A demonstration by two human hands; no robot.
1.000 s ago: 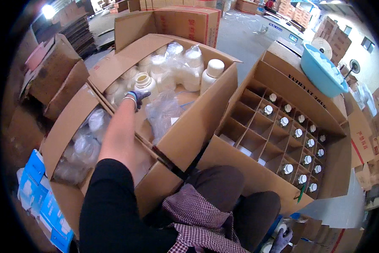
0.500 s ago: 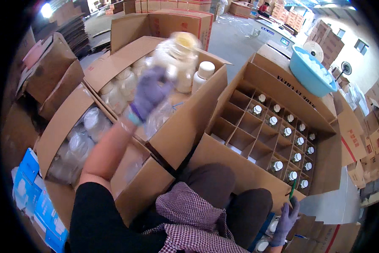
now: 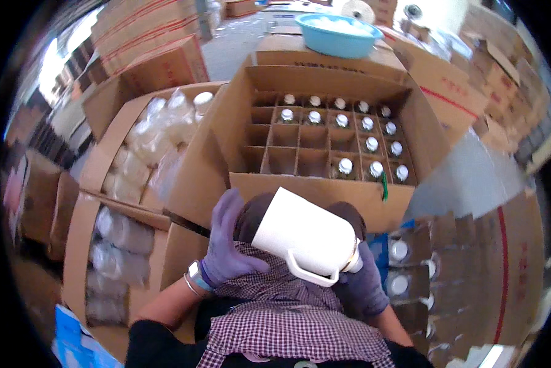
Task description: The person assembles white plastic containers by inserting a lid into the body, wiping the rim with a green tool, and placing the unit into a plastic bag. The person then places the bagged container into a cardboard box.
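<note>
A white jug [image 3: 306, 239] with a side handle lies tilted in the air above my lap, its broad end up to the left. My right hand [image 3: 364, 279], in a purple glove, is closed around the narrow end at a silvery neck; part of its fingers is hidden behind the jug. My left hand [image 3: 229, 239], also gloved, stands open beside the broad end, thumb and fingers apart, with nothing in it. Just beyond the jug is a divided carton [image 3: 324, 184] with several white-capped bottles [image 3: 345, 165] standing in its cells.
At left, one carton [image 3: 91, 168] holds plastic-wrapped pale jugs [image 3: 143, 138]; a nearer carton [image 3: 76, 270] holds more wrapped containers [image 3: 122, 264]. A carton [image 3: 466, 276] with white-capped items stands at right. A blue basin [image 3: 340, 43] sits beyond the divided carton. A green strip [image 3: 385, 187] hangs on its near edge.
The view has swung right. My left hand has come back from the left carton, and my right hand from the lower right. A white jug is now in my right hand over my lap.
</note>
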